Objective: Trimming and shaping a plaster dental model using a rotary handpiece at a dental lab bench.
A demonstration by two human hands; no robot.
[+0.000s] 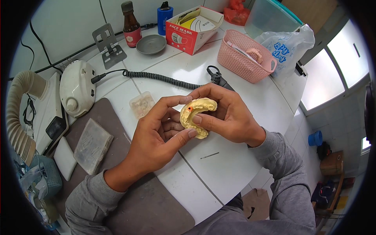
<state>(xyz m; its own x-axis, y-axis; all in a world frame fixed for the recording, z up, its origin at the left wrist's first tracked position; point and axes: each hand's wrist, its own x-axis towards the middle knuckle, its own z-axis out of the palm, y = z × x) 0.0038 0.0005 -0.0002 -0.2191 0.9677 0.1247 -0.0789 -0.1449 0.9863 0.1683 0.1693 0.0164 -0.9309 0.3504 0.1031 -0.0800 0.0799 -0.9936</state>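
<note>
Left hand and right hand grip cast, fingers half-closed. Red mark: in place. Cast not set down; bur, five o'clock of cast, unheld.

I am facing a pale wall behind a white tiled table, whose glossy top is throwing back patches of light. To my right, 2 large window panes are glowing white. Past the table's edge I am seeing a light tiled floor, a blue bucket, a brown box and a pale side wall.
</note>
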